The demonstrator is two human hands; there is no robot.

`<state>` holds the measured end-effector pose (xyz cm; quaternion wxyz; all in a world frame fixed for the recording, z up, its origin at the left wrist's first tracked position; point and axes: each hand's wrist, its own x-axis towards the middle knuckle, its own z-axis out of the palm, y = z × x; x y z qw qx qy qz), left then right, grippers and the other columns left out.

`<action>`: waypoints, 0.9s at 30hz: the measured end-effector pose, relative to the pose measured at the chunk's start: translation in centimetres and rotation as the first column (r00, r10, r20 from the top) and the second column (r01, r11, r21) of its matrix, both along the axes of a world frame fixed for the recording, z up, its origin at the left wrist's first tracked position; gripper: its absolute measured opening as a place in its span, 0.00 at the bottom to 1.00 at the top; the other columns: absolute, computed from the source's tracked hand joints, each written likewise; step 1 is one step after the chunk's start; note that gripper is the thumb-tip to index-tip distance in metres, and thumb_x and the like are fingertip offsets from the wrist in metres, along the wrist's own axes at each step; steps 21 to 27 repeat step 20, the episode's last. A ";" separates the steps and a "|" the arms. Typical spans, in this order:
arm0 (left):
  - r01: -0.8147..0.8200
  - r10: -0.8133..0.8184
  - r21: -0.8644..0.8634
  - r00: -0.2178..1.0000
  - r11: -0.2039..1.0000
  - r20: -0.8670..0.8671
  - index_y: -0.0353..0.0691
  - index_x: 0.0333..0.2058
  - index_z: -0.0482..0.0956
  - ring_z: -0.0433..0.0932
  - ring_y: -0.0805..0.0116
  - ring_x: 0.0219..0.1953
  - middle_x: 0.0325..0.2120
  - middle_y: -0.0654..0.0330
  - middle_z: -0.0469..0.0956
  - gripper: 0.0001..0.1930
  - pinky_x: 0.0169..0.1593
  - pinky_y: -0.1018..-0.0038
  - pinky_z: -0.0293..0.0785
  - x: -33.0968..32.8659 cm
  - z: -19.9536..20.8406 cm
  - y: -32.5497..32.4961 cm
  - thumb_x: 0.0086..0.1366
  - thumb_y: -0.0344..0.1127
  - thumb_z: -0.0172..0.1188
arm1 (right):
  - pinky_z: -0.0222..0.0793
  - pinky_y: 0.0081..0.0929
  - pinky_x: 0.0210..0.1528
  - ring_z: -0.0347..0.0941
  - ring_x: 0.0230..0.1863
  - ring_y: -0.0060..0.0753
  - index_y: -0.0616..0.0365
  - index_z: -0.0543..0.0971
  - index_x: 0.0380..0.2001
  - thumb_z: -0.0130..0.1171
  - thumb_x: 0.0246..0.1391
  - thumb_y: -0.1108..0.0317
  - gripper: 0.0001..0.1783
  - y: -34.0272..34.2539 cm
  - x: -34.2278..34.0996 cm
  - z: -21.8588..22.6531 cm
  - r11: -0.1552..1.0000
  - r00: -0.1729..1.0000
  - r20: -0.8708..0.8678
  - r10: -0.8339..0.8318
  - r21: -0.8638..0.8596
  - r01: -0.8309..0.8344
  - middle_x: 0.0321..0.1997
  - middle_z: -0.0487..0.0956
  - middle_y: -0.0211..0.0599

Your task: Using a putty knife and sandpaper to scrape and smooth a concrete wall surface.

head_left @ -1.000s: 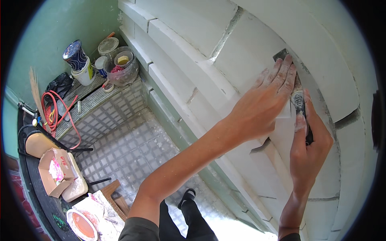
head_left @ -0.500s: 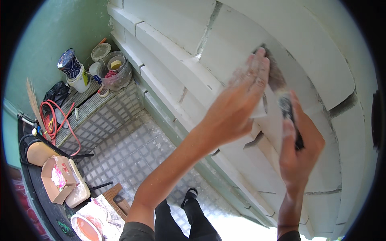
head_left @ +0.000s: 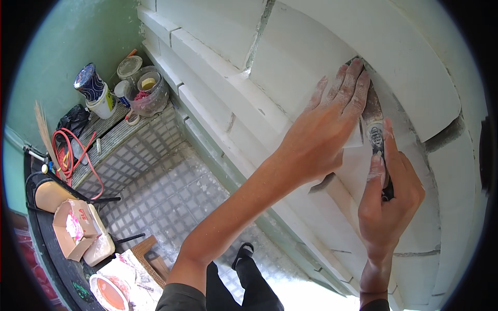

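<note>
My right hand is closed around the dark handle of a putty knife, its thumb and index finger along the handle. The broad metal blade lies against a wall of white panels, pointing up toward a curved seam. My left hand lies flat, fingers stretched, with the fingertips at the upper end of the blade and partly covering it. White powder coats the fingers. Beside the left palm a white flat corner shows; the rest of it is hidden.
Dark gaps run between panels. At left, a ledge bears paint buckets, a clear tub and a red hose. Lower left are a cardboard box on a chair and an orange-filled bowl. The floor is tiled.
My left hand has slid up and to the right, its fingers spreading apart. The putty knife and right hand have shifted slightly right, and the blade tip now sits nearer the curved seam.
</note>
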<state>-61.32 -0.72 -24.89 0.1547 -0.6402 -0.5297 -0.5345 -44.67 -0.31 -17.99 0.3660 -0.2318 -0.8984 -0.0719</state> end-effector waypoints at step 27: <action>-0.032 0.025 0.118 0.998 0.993 0.055 0.20 0.70 0.48 0.51 0.28 0.74 0.72 0.28 0.46 0.47 0.73 0.42 0.53 0.8 -0.2 1.0 0.50 0.16 0.56 | 0.62 0.27 0.28 0.65 0.23 0.25 0.60 0.79 0.62 0.54 0.63 0.75 0.24 1.6 -0.3 -0.5 0.996 0.997 -0.036 0.068 -0.059 -0.070 0.32 0.83 0.43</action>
